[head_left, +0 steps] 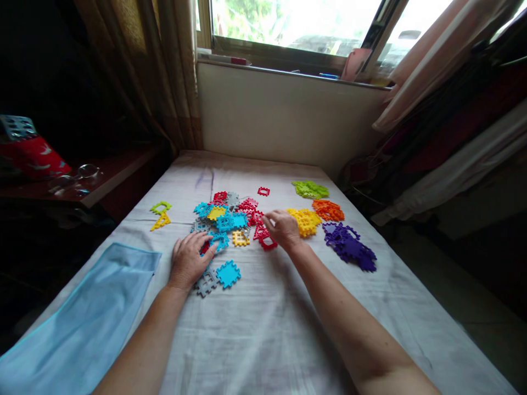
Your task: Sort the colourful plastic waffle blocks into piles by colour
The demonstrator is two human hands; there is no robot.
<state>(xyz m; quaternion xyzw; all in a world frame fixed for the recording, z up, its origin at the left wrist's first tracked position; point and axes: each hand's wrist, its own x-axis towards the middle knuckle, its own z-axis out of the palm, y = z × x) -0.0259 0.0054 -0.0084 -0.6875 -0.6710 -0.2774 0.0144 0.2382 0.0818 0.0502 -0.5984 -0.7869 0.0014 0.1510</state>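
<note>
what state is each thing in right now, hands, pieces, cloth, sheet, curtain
left hand: on the mixed pile, grip unclear
right hand: fingers curled by red pieces, grip unclear
mixed pile: loose, several colours
green pile: heaped
orange pile: heaped
yellow pile: heaped, partly hidden
purple pile: spread, overlapping
blue cloth: laid out
sheet: lightly wrinkled
curtain: hanging in folds

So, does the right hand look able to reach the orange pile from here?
Probably yes: the yellow pile lies between the right hand and the orange pile, but looks low enough to pass over.
</note>
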